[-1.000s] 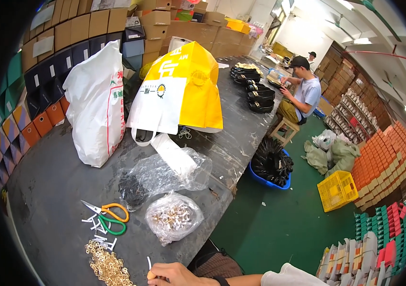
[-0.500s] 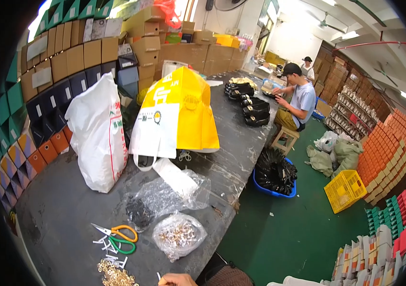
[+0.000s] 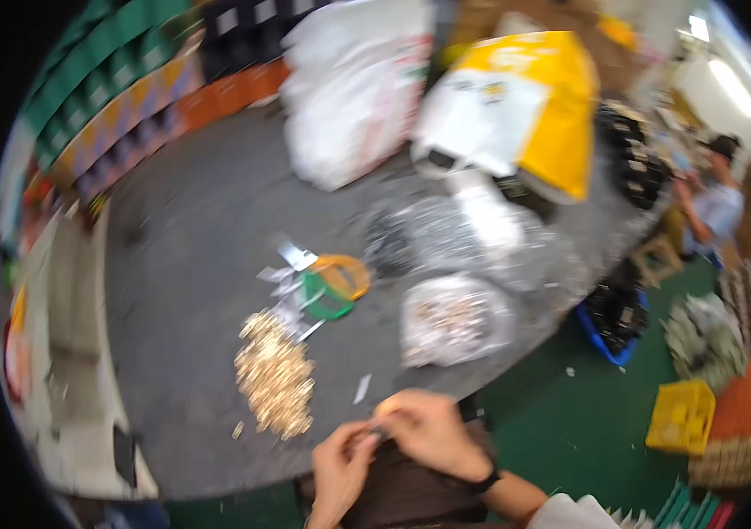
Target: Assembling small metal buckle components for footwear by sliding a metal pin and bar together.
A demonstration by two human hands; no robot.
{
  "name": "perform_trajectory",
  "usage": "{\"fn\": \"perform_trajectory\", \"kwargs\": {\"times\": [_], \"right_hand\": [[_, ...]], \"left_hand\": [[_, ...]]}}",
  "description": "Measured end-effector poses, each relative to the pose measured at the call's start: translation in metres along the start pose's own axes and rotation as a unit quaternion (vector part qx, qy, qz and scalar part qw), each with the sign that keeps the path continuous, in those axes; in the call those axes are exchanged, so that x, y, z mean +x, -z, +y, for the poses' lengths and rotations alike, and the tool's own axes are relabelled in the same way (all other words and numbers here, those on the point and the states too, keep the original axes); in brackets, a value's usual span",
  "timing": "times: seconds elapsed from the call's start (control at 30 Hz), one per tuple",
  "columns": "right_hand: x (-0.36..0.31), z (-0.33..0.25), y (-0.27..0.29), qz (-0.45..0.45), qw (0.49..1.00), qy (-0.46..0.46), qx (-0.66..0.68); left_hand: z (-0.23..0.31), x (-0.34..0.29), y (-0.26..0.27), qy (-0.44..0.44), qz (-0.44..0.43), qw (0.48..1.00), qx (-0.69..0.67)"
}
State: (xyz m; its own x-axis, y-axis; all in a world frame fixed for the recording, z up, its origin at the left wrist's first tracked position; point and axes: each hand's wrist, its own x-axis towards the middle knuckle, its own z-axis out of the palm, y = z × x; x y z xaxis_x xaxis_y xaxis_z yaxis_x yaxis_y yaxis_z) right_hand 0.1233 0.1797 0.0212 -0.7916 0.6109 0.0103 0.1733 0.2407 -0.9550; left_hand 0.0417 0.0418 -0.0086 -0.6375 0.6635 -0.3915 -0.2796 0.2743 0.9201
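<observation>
Near the table's front edge, my left hand (image 3: 343, 465) and my right hand (image 3: 428, 430) meet with fingers closed. A small dark thing (image 3: 380, 433) shows between their fingertips, too small and blurred to name. Left of my hands lies a heap of small gold-coloured metal buckles (image 3: 274, 379), with one loose piece beside it. A short white strip (image 3: 363, 389) lies just beyond my fingers. Farther back are scissors (image 3: 333, 284) with one orange and one green handle, white strips (image 3: 285, 295) by them. To their right sits a clear plastic bag (image 3: 457, 322) of small pieces.
A crumpled clear plastic sheet (image 3: 433, 234), a white sack (image 3: 353, 97) and a yellow-and-white bag (image 3: 561, 115) stand farther back on the dark table (image 3: 182, 264). Shoe boxes (image 3: 226, 93) line its far side. At right, a person (image 3: 715, 207) sits near a blue basin (image 3: 605, 335) and yellow crate (image 3: 680, 416).
The view has swung down and left. Both my hands now show together at the front edge; before, only part of one hand showed at the bottom.
</observation>
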Motion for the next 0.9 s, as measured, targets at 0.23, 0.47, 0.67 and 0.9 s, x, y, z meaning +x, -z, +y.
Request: {"fn": "perform_trajectory", "kwargs": {"times": [0.23,0.47,0.67,0.9], "right_hand": [[0.038,0.015,0.061,0.184,0.973,-0.009,-0.142],[0.041,0.005,0.037,0.25,0.948,-0.006,-0.196],[0.034,0.05,-0.034,-0.064,0.964,0.11,-0.234],[0.039,0.06,-0.044,-0.106,0.944,0.1,-0.295]], "left_hand": [[-0.02,-0.007,0.048,-0.026,0.122,0.97,0.21],[-0.017,0.006,0.078,-0.023,0.236,0.908,0.345],[-0.021,0.045,0.061,-0.094,0.252,0.919,0.288],[-0.023,0.065,0.052,-0.111,0.264,0.886,0.365]]}}
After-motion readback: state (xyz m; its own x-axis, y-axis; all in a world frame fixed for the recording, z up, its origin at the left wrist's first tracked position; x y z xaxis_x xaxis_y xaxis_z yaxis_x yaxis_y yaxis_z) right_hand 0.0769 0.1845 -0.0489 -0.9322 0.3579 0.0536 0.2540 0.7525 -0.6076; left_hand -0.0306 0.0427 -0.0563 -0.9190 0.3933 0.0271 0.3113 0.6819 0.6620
